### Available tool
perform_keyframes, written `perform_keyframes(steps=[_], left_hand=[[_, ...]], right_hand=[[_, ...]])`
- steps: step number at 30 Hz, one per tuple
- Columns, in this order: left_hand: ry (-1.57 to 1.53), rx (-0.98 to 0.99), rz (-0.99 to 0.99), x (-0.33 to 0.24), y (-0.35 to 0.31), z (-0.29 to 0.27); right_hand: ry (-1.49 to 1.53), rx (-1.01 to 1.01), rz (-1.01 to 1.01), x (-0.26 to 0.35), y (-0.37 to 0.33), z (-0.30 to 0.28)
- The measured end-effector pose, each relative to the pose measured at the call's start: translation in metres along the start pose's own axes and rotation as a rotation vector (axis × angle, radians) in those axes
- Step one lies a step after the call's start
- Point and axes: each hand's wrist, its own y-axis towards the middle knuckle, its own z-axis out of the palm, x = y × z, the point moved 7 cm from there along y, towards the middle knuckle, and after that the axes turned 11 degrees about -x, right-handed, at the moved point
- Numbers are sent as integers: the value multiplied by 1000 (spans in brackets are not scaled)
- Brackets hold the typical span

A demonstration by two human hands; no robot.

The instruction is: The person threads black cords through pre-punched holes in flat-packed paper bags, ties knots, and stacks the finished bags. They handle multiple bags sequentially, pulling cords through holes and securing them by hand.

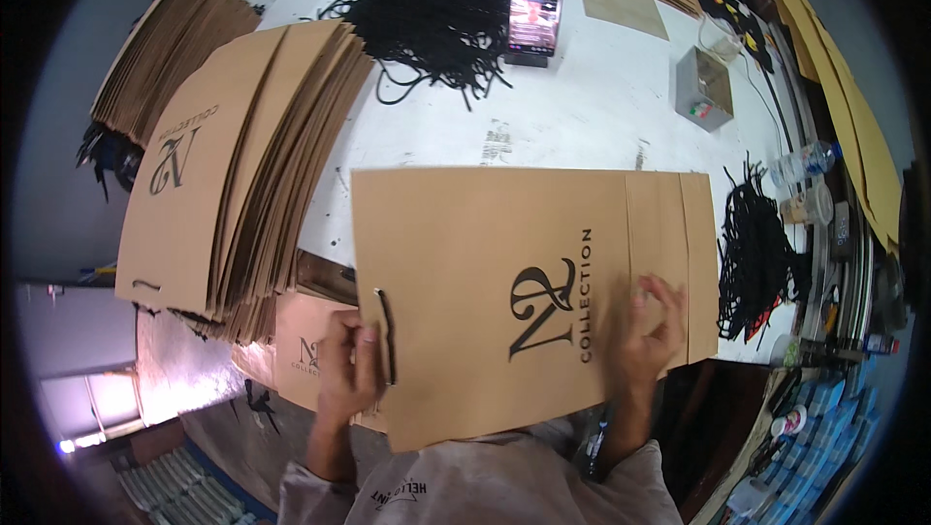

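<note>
A flat brown paper bag (465, 234) with black printing lies in front of me, its near edge against my body. A short black cord handle (390, 336) runs along its left end, with a pale tip at the top. My left hand (351, 365) is closed on the bag's left edge beside this cord, thumb on top. Above the bag's right part, near the fold lines, is my right hand (652, 331), slightly blurred. Its fingers are curved and apart from the thumb, and I see nothing held in them.
Stacks of brown bags (194, 166) stand at the left. Heaps of black cords lie at the back (427, 16) and right (756, 254). A phone (536, 6) stands on the white table (436, 132). A grey box (705, 89) and a plastic bottle (805, 164) are at the right.
</note>
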Motion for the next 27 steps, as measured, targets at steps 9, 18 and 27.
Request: perform_keyframes(steps=[9,18,27], left_hand=[[332,-1001,670,-132,37,-200],[949,-659,787,-83,93,-248],[1052,-692,526,3,44,-283]], right_hand=[[201,-205,43,-30,5,-45],[352,-210,264,-59,-25,-33],[212,-127,263,-76,-28,-47]])
